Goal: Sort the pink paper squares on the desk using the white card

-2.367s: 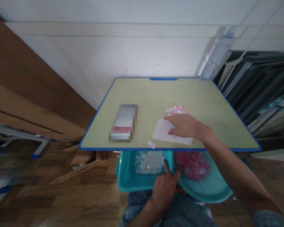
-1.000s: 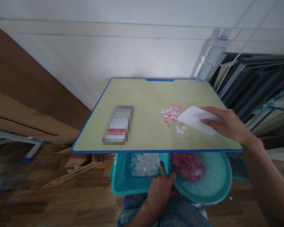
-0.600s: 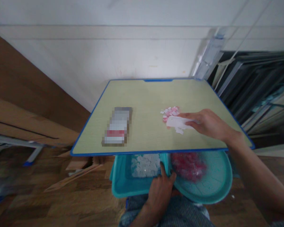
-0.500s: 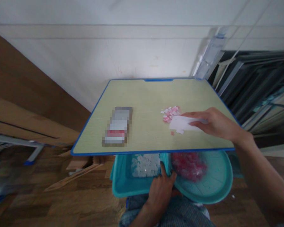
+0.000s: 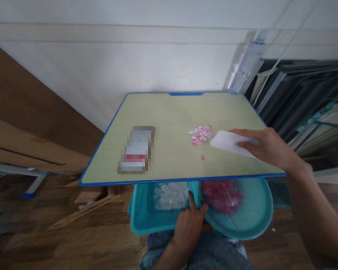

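Observation:
Between the thumb and fingers of my right hand (image 5: 260, 144) is a white card (image 5: 228, 141), held low over the right part of the small table (image 5: 169, 112). Just left of the card's edge lies a pile of small pink and white paper pieces (image 5: 200, 135). One pink piece (image 5: 202, 157) sits by itself nearer the front edge. Below the tabletop, my left hand (image 5: 189, 221) grips the side of a rectangular teal tub (image 5: 146, 227), index finger over the inside and thumb on the other side. White paper-like pieces (image 5: 171, 195) lie in the tub.
A round teal tray (image 5: 259, 213) with a clear bag of red pieces (image 5: 222, 195) adjoins the tub. A pixelated, phone-like object (image 5: 136, 150) rests on the table's left. A clear bottle (image 5: 248, 67) stands behind the right corner, with dark panels (image 5: 304, 86) beyond.
My right hand has drawn the white card to the right, away from the pile. A small white piece at the card's lower edge no longer shows. My left hand stays at the tub.

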Available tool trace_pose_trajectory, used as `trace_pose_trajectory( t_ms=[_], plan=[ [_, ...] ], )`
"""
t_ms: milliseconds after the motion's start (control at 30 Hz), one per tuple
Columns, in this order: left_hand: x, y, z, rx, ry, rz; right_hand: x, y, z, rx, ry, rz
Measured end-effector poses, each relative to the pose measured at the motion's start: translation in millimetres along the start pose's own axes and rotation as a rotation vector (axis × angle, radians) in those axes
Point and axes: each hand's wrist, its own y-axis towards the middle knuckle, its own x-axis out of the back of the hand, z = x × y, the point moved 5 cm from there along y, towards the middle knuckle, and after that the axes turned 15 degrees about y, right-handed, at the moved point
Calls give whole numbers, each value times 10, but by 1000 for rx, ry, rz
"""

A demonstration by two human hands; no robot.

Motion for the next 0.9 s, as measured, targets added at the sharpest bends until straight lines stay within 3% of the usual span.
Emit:
trace_pose_trajectory(
  t_ms=[200,400,667,800,900],
  plan=[
    [-7,2,-2,-8,3,-1,-271,138,210,25,-22,58],
    [-5,8,-1,-7,-1,0,-488,271,222,39,-145,110],
    [-17,15,6,-11,2,33,-353,-15,220,152,12,259],
    [-30,15,3,-15,2,52,-257,-158,182,97,-6,284],
    [-31,15,3,-12,9,47,-216,-152,91,-32,-138,208]
  ],
)
